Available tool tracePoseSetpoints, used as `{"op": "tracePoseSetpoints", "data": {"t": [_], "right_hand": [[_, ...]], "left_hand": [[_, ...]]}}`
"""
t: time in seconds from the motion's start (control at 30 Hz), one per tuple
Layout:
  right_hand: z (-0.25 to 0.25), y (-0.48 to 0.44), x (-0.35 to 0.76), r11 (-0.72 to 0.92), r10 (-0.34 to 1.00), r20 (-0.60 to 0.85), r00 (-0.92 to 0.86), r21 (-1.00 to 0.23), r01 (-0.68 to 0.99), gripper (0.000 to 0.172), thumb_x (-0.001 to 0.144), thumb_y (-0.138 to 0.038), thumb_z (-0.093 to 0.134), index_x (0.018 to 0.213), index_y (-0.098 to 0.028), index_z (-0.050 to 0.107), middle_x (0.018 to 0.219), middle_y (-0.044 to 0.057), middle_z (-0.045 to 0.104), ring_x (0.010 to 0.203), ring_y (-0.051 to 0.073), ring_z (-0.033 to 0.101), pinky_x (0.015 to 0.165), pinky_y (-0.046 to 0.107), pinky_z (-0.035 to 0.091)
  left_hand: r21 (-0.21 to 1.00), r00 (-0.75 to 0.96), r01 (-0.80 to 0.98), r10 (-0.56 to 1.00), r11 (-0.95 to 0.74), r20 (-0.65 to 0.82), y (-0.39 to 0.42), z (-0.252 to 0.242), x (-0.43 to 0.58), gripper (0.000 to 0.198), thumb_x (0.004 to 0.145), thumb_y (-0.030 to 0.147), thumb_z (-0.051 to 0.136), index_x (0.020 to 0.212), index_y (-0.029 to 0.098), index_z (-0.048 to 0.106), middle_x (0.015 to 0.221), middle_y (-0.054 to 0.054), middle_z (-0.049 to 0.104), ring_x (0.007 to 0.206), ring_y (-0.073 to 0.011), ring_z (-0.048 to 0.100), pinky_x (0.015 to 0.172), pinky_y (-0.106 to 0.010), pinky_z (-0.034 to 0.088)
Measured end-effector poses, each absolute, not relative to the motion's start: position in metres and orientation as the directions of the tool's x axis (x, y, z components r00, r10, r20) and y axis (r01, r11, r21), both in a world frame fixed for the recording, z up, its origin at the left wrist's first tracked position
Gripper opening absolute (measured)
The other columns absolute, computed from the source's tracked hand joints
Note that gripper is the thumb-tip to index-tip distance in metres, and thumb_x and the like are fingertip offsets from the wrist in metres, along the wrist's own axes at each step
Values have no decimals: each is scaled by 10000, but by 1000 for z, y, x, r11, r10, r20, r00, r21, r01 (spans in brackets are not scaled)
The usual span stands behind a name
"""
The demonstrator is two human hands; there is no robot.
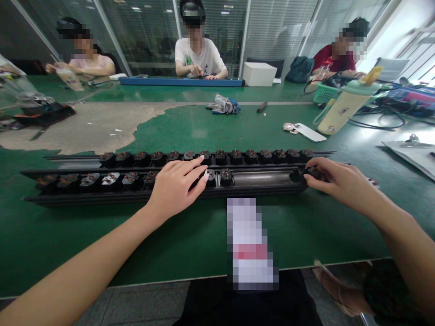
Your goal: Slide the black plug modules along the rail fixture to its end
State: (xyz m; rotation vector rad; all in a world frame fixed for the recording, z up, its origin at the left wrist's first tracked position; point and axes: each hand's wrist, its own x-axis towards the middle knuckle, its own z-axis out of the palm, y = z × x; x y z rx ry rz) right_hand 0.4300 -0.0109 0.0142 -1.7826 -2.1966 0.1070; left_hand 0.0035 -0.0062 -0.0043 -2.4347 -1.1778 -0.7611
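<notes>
Two long black rails lie side by side across the green table (190, 235). The far rail (258, 156) carries several small black socket modules with copper parts. The near rail (265, 179) has modules along its left half and a bare stretch toward the right. My left hand (176, 185) lies flat over the near rail's middle, fingers stretched out and pressing on the modules there. My right hand (335, 179) is closed in a pinch on a black module (312, 172) at the near rail's right end.
Three people sit at the table's far side; one works over a blue rail (180, 81). A white box (260, 74), gloves (222, 105), a pale bottle (343, 106), a green basket (324, 93) and cables (380, 118) lie beyond. A worn bare patch (84, 127) spreads at left.
</notes>
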Motion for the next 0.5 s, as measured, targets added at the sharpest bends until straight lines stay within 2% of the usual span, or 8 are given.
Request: {"op": "tracePoseSetpoints", "data": {"t": [0.17,0.33,0.43,0.5], "right_hand": [[16,-8,430,196,974,167,-154,-281,940,446,899,-629,578,1091,-235,665,736,49,648,688,238,610,692,371,442],[15,-6,448,151,977,190,-102,-263,953,524,866,-653,558,1135,-223,686,802,85,687,750,267,646,722,399,458],[12,-8,460,134,988,115,-105,-283,950,553,883,-664,572,1193,-223,694,832,92,708,758,269,651,736,409,477],[8,-10,464,179,984,67,-166,-296,938,542,913,-655,573,1224,-227,690,890,103,729,801,275,664,772,417,496]], "left_hand": [[-37,509,796,635,-604,581,-6,-4,4,386,1098,368,500,1239,182,808,1410,-121,755,1139,-301,792,999,-510,603],[-59,519,789,612,-611,597,-7,-5,4,396,1099,366,500,1227,153,809,1394,-124,764,1112,-307,799,969,-506,612],[-62,518,790,609,-610,601,-7,-5,4,391,1098,359,504,1220,149,810,1391,-122,767,1119,-306,796,980,-502,607],[-55,511,795,618,-605,597,-7,-5,4,386,1096,360,505,1222,162,811,1395,-119,765,1123,-303,795,991,-501,602]]}}
